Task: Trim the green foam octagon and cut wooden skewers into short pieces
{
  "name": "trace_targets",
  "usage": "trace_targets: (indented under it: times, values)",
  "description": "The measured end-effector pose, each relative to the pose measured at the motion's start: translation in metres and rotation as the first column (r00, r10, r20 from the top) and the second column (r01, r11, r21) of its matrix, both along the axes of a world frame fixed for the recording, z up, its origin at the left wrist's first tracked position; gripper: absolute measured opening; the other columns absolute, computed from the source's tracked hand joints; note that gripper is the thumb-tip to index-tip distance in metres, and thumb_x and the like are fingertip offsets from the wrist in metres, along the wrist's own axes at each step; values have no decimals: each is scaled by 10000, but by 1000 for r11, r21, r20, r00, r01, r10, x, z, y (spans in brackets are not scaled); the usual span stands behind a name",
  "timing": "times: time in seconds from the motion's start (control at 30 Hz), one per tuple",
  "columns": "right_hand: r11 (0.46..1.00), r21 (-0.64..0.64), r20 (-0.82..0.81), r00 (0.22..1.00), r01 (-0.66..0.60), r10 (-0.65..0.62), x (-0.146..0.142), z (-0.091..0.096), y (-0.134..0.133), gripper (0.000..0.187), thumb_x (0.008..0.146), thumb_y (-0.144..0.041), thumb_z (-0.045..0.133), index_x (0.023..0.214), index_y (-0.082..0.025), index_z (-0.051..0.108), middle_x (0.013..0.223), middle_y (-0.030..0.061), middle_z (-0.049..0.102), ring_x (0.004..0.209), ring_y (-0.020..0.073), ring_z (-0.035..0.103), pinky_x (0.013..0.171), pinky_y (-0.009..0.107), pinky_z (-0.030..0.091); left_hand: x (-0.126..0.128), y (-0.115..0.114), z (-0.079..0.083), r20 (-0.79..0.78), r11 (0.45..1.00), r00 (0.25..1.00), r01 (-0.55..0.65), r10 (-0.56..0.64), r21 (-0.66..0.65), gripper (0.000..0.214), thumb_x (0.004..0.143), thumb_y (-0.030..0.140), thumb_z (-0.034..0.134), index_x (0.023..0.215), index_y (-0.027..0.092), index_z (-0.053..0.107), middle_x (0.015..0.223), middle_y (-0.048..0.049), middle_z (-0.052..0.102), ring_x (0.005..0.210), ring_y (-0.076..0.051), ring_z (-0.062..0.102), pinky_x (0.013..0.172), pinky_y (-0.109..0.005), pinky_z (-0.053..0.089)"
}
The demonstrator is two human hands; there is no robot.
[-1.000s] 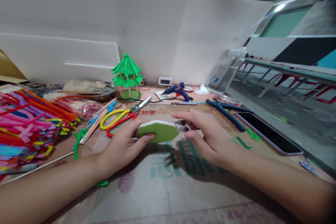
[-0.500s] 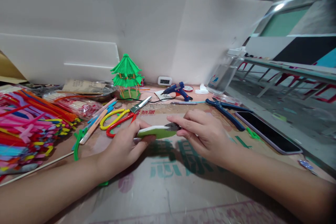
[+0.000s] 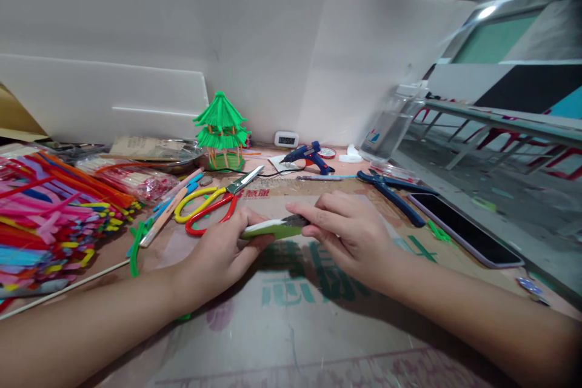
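My left hand pinches a flat, thin piece, green below and white on top, between thumb and fingers. It is held level above the work surface. At its right end, my right hand grips a small dark grey, pointed piece between thumb and forefinger. That dark piece touches the edge of the green-and-white piece; most of it is hidden by the fingers, and its kind cannot be made out. Just behind my left hand lie scissors with one yellow and one red handle.
A green-roofed model pavilion, a small digital clock and a blue glue gun stand at the back. Bundled pipe cleaners crowd the left. Blue-handled pliers, a phone and a clear bottle are at right.
The dark piece and my right fingers have shifted slightly left along the green-and-white piece, which is tilted a little differently. Both hands keep their hold.
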State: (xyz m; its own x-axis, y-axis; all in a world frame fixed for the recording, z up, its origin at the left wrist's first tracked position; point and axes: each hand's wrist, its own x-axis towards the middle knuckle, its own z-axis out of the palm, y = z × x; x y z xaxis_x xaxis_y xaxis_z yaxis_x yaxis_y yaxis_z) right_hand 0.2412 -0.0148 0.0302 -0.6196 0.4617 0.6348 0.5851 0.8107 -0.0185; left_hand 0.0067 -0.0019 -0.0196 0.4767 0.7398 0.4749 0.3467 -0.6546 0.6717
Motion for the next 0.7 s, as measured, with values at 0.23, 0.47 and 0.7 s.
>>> trace_targets:
  times: [0.23,0.47,0.7]
  values:
    - [1000,18,13,1000,3,-3,1,-1,0,296,938,-219,514,1195,-127,629,746,41,561,666,153,461,579,289,307,1,-1,2,-12,1000,1000,3,-3,29,34,916,186,514,947,199,514,878,8,611,792,-134,586,714,-256,476]
    - [1000,-20,-31,1000,-1,0,1,-1,1,277,950,-238,497,1179,-143,623,744,33,562,672,146,472,587,277,337,0,-1,2,-14,1000,1000,7,-7,18,34,916,190,510,948,201,514,884,8,614,795,-132,587,714,-252,475]
    - [999,-49,-87,996,-12,8,6,3,2,288,938,-216,508,1179,-108,623,745,36,545,677,143,482,600,274,363,0,1,6,-14,995,995,-104,104,12,35,904,220,520,891,191,505,782,18,568,699,-134,541,642,-246,447]
